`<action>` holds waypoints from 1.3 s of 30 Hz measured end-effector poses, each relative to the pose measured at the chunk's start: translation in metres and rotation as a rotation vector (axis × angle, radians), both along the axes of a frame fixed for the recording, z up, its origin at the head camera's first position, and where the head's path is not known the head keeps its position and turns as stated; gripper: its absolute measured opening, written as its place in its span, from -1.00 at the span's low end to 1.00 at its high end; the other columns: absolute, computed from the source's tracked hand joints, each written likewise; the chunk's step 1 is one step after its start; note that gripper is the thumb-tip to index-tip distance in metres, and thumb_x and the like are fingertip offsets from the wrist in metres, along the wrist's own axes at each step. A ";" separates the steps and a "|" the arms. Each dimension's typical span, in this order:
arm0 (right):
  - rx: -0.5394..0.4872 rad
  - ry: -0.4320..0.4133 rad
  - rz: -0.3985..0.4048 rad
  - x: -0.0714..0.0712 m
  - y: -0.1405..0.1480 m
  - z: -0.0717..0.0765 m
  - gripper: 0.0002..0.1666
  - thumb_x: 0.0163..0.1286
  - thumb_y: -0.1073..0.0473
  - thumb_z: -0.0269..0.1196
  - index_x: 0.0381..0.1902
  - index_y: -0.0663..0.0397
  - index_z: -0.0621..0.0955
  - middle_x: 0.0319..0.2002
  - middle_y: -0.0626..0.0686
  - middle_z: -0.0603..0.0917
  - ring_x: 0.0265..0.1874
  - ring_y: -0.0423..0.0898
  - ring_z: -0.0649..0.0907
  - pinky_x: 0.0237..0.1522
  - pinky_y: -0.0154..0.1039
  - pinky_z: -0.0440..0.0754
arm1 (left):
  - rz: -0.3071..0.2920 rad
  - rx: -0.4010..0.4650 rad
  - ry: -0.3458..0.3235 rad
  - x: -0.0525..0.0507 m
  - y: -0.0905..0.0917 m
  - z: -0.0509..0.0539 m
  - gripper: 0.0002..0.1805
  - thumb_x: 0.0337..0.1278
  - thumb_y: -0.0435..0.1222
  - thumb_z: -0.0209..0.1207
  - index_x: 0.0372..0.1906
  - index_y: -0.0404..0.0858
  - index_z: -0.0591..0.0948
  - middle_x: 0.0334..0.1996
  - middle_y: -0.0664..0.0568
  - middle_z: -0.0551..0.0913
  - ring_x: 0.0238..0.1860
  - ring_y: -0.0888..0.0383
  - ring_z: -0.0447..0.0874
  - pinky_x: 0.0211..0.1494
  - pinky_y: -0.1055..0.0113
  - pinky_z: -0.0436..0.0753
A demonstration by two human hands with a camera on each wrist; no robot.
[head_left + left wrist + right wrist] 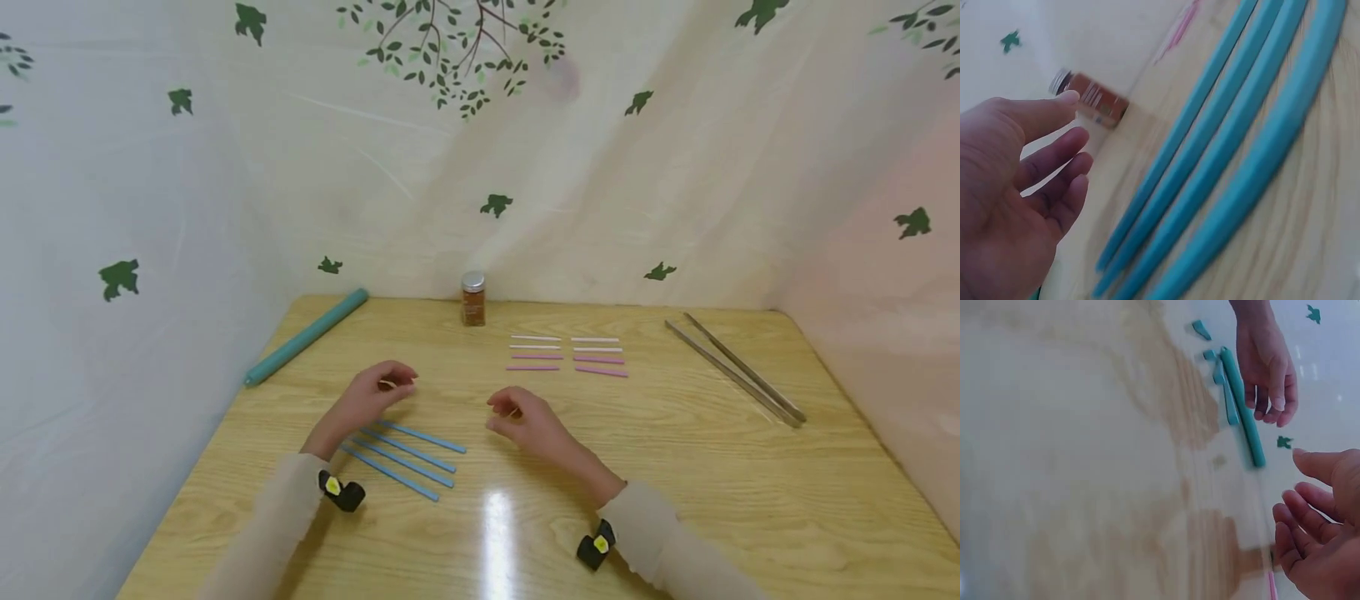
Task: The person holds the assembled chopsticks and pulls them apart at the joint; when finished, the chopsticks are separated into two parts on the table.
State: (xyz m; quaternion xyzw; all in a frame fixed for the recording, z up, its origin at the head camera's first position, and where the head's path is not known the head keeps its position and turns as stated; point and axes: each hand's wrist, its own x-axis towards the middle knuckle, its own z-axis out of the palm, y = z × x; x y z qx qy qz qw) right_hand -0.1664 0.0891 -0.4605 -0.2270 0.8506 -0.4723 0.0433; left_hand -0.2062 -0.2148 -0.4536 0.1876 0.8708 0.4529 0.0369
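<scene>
My beige fabric sleeves (262, 525) lead, in the head view, to my empty, loosely curved left hand (365, 400) and right hand (534, 421), four slim blue sticks (408, 452) on the wood-grain bench (750, 500) by the left; left-wrist, narrow gaps suit careful single pinches; right-wrist, my thumb (1322, 466) stands usefully apart.

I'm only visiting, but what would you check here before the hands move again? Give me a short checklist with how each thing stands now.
1. Left hand holding nothing: ok.
2. Right hand holding nothing: ok.
3. Four blue sticks side by side, none crossing: ok.
4. Jar upright with its lid on: ok; how tight the lid is, cannot tell.
5. White sticks and pink sticks clear of both hands: ok.
6. Two long rods separate from each other: cannot tell; their near ends come together.
</scene>
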 end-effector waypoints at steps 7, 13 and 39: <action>-0.061 -0.077 0.042 0.009 -0.017 -0.004 -0.66 0.31 0.15 0.29 -0.01 0.19 0.56 -0.19 0.03 0.63 -0.20 -0.13 0.57 -0.16 -0.33 0.55 | 0.007 0.012 -0.040 0.010 -0.036 -0.006 -0.74 0.26 -0.25 0.19 -0.05 -0.32 0.60 -0.17 -0.08 0.66 -0.16 0.20 0.58 -0.09 0.39 0.57; -0.051 -0.108 0.076 0.014 -0.028 -0.007 -0.68 0.33 0.13 0.28 -0.03 0.18 0.57 -0.15 0.05 0.63 -0.16 -0.12 0.58 -0.11 -0.31 0.55 | 0.023 -0.032 -0.066 0.016 -0.051 -0.013 -0.80 0.23 -0.25 0.22 -0.11 -0.24 0.63 -0.18 -0.02 0.67 -0.19 0.25 0.57 -0.11 0.42 0.55; 0.184 0.154 0.083 0.019 -0.042 -0.014 -0.89 0.19 0.09 0.38 -0.36 -0.06 0.65 -0.29 -0.10 0.56 -0.18 -0.13 0.47 0.02 -0.11 0.38 | -0.123 -0.167 0.103 0.015 -0.053 -0.017 -0.94 0.14 -0.27 0.27 -0.33 -0.18 0.66 -0.33 0.15 0.57 -0.31 0.34 0.44 -0.24 0.44 0.48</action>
